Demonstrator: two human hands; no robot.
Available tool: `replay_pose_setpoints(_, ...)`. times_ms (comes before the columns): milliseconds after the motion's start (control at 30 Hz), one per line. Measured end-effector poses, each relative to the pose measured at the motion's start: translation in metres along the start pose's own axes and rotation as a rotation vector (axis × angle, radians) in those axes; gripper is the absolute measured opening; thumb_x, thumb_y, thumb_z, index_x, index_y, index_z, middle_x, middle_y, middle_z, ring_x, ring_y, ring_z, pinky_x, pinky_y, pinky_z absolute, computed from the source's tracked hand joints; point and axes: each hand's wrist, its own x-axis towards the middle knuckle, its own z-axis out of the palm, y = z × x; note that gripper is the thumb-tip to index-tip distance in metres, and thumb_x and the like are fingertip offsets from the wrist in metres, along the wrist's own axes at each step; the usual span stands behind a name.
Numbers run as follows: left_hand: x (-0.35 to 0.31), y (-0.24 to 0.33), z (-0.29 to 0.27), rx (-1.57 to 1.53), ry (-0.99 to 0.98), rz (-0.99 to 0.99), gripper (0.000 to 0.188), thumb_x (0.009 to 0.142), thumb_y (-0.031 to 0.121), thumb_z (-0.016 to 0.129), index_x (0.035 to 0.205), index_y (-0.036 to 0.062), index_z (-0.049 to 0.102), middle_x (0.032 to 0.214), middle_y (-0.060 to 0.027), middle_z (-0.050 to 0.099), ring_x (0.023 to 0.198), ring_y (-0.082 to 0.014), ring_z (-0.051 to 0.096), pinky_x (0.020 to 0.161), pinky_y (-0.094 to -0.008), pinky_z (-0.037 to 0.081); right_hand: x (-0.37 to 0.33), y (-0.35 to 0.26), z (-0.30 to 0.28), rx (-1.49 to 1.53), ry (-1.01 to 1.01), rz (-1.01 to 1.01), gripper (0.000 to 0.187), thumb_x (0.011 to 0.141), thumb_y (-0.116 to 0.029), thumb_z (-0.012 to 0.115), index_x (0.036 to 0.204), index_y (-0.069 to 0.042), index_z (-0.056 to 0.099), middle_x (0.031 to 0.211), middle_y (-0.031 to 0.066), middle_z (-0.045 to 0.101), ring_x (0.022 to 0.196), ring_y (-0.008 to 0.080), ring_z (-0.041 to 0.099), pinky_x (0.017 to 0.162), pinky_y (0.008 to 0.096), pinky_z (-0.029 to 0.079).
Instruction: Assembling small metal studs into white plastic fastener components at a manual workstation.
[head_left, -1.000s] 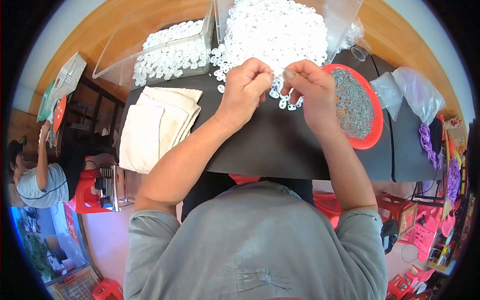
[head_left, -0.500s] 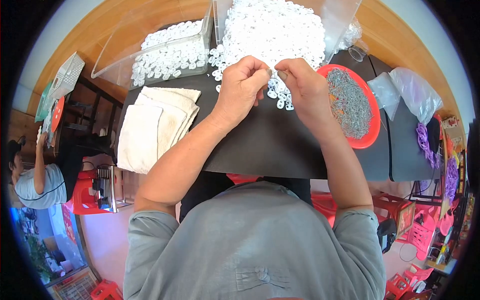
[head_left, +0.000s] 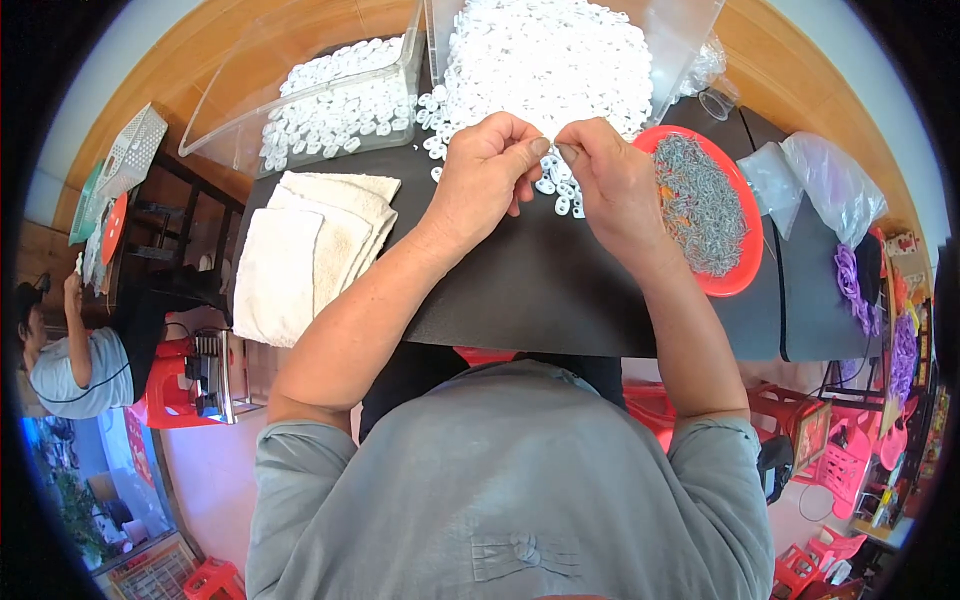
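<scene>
My left hand and my right hand are raised close together over the dark table, thumbs and forefingers pinched. Their fingertips nearly meet, and whatever is between them is too small to make out. Just beyond and below them lie loose white oval pieces with two holes. A big heap of the same white pieces fills a clear bin behind my hands. Beside my right hand sits a red basin full of small, thin grey metal parts.
At the left, a second clear bin holds more white pieces. Folded cream cloths lie near my left forearm. Plastic bags and purple ties are on the right. A person in light blue works at another table, far left.
My fingertips have hardly moved; my right hand has shifted very slightly to the right. The other person's hand at far left has moved a little.
</scene>
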Motion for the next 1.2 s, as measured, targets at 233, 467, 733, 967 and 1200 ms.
replay_pose_setpoints(233,-0.003,0.000,0.001,-0.008,-0.020,-0.021,0.013,0.094,0.015,0.059,0.088,0.0040,0.059,0.070,-0.0008,0.058,0.056,-0.0075,0.053,0.046,-0.0214,0.042,-0.003,-0.003,0.003,-0.033,0.001,0.024,0.006,0.089,-0.003,0.059,0.094,-0.002,0.055,0.081,0.0135,0.061,0.069,0.0271,0.062,0.060,0.0339,0.048)
replay_pose_setpoints(467,-0.004,-0.003,0.003,0.061,0.022,-0.025,0.012,0.093,0.012,0.060,0.084,0.0038,0.058,0.068,-0.0004,0.055,0.055,-0.0081,0.052,0.045,-0.0220,0.041,-0.008,-0.001,0.013,0.024,0.027,0.022,0.006,0.088,-0.001,0.058,0.093,-0.003,0.055,0.078,0.0137,0.060,0.067,0.0277,0.061,0.058,0.0346,0.046)
replay_pose_setpoints(733,-0.002,-0.005,0.003,0.003,0.027,-0.021,0.012,0.092,0.011,0.060,0.083,0.0027,0.058,0.067,-0.0016,0.055,0.054,-0.0087,0.052,0.044,-0.0230,0.040,-0.005,-0.005,0.011,0.091,0.058,0.091,0.004,0.089,-0.003,0.060,0.092,-0.001,0.060,0.073,0.0082,0.061,0.062,0.0161,0.058,0.056,0.0293,0.046)
replay_pose_setpoints(967,0.000,-0.001,-0.002,-0.109,0.043,-0.036,0.014,0.088,0.015,0.061,0.083,0.0028,0.060,0.067,-0.0023,0.056,0.051,-0.0097,0.052,0.042,-0.0234,0.040,0.000,-0.001,-0.002,0.321,0.004,0.262,0.009,0.091,-0.009,0.062,0.096,-0.002,0.065,0.073,-0.0005,0.061,0.065,0.0044,0.054,0.053,0.0208,0.045)
replay_pose_setpoints(1200,0.000,0.000,-0.003,-0.080,0.055,-0.002,0.017,0.086,0.019,0.062,0.082,0.0024,0.060,0.066,-0.0027,0.056,0.050,-0.0091,0.052,0.042,-0.0224,0.040,0.007,-0.002,-0.010,0.576,-0.017,0.492,0.013,0.089,-0.009,0.064,0.099,-0.001,0.066,0.077,-0.0007,0.062,0.068,0.0053,0.057,0.055,0.0198,0.045)
